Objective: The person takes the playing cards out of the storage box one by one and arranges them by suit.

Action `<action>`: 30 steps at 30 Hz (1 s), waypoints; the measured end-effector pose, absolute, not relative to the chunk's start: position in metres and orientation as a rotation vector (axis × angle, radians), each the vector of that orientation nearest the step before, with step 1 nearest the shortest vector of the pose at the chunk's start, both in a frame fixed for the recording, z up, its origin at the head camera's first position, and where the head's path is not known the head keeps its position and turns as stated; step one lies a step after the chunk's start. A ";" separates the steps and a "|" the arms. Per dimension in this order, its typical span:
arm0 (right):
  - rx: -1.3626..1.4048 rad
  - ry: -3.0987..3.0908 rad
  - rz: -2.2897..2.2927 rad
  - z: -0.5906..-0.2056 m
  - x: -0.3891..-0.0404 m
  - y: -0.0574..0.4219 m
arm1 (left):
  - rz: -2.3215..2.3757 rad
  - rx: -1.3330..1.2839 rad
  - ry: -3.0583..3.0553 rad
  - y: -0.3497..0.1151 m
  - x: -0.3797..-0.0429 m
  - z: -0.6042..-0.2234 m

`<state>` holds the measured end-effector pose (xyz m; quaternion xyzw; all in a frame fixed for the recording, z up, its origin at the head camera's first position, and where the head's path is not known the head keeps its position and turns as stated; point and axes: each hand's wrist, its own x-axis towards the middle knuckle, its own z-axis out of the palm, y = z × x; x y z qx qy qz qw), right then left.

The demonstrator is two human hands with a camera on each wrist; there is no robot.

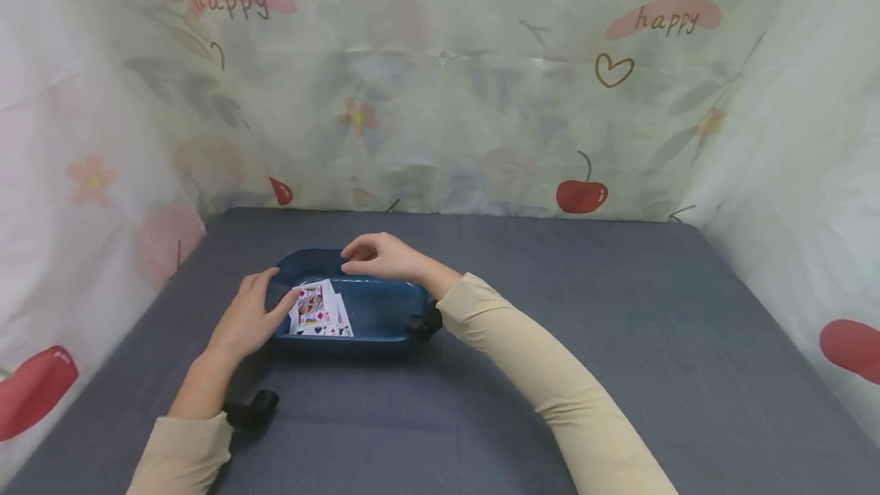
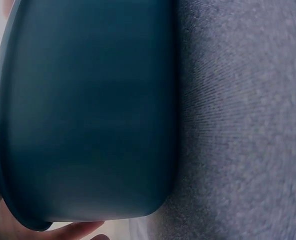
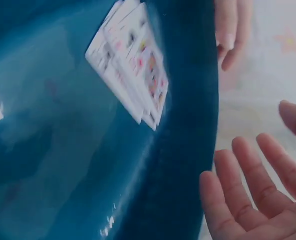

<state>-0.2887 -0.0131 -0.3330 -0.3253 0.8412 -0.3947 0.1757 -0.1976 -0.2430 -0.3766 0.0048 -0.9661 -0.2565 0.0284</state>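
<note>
A deep blue oblong tray (image 1: 378, 304) stands on the grey cloth. Several playing cards (image 1: 316, 310) lie overlapping inside its left end, a king of diamonds on top. My left hand (image 1: 250, 315) holds that end, with the thumb over the rim close to the cards and the fingers along the outside. In the left wrist view, fingertips show past the outer wall (image 2: 87, 120). Over the far rim is my right hand (image 1: 385, 257), fingers loosely bent, nothing in them. The right wrist view shows its palm (image 3: 268, 215) and spread fingers beside the tray wall.
Grey cloth (image 1: 584, 342) covers the table, reaching out to the right of the tray. Printed curtains (image 1: 440, 136) hang behind and at both sides. Each wrist wears a black camera mount, the right one (image 1: 426, 321) overlapping the tray's right end.
</note>
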 end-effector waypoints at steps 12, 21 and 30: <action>-0.807 2.317 -1.141 -0.348 -0.299 -0.048 | -0.839 0.064 -3.014 -0.245 -0.200 -0.381; -0.737 2.348 -1.089 -0.359 -0.306 -0.067 | -0.832 0.071 -3.030 -0.244 -0.201 -0.379; -0.723 2.406 -0.990 -0.377 -0.309 -0.074 | -0.831 0.064 -3.022 -0.245 -0.201 -0.382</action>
